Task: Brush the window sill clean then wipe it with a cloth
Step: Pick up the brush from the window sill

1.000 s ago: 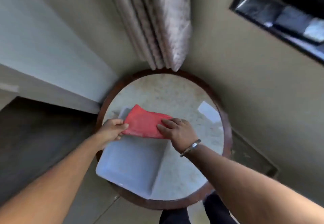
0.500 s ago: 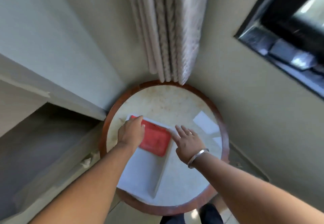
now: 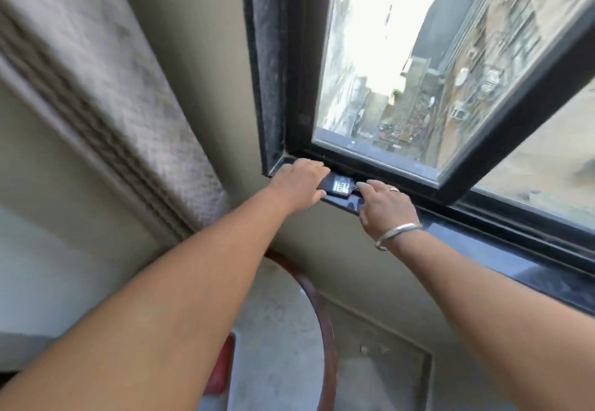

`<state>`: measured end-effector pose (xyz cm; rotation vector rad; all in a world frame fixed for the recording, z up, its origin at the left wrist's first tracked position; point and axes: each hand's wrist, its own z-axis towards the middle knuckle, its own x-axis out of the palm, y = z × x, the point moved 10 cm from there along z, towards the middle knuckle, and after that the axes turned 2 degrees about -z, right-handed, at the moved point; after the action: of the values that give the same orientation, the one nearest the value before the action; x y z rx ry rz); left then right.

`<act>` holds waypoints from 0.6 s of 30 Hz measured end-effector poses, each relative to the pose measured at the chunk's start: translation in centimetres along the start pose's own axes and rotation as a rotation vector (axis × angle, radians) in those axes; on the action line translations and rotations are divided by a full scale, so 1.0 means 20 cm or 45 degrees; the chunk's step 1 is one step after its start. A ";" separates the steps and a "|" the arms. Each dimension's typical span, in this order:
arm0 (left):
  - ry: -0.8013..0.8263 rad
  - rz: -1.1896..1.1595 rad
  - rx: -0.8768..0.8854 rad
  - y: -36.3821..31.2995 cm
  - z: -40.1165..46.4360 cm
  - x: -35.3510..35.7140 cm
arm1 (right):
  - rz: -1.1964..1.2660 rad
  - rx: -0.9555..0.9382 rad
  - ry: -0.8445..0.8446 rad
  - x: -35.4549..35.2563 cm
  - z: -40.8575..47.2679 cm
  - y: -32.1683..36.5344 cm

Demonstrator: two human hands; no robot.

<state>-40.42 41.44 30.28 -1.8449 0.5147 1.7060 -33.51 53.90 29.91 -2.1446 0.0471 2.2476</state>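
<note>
My left hand [image 3: 299,185] lies at the left corner of the dark window sill [image 3: 467,237], its fingers curled over the left end of a small black object with a white label [image 3: 338,185]. I cannot tell whether it is the brush. My right hand [image 3: 386,208], with a ring and a metal bangle, rests on the sill just right of that object, fingertips touching its right end. The red cloth [image 3: 222,368] lies low down on the round table, mostly hidden behind my left forearm.
A round table with a brown rim [image 3: 325,320] stands under the sill. A grey curtain [image 3: 122,95] hangs to the left. The black-framed window [image 3: 483,166] stands swung open above the sill, with buildings outside.
Both hands left the red cloth and white tray on the table and rose to the sill. The view swung up from the table to the window.
</note>
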 end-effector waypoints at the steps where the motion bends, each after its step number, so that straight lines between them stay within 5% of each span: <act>1: 0.068 0.051 0.017 -0.01 0.03 0.03 | -0.029 0.008 0.040 0.03 0.02 -0.03; 12: 0.108 0.460 0.149 -0.09 0.00 0.12 | -0.098 -0.067 0.218 0.12 0.05 -0.03; 18: 0.147 0.252 0.193 0.10 -0.55 0.16 | 0.001 -0.355 0.337 0.23 -0.24 0.48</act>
<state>-32.78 33.15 27.10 -1.8406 0.8754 1.6401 -29.38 44.14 25.12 -2.5682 -0.2741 2.0596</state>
